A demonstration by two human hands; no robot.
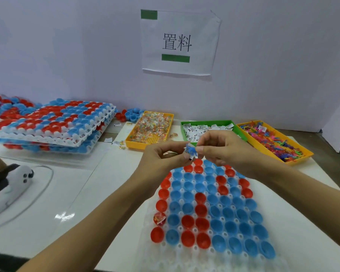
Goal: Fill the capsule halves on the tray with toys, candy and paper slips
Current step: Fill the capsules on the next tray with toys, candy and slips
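Hands: left hand and right hand each pinched a blue toy with a paper slip, over the tray's far edge, ready to drop.
Capsule halves: open-side up; one held candy, so barely started I'd say.
Supply bins: just behind, on the bench, within reach.

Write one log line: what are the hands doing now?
left hand: pinches paper slip | right hand: pinches blue toy | tray: one capsule half holds candy
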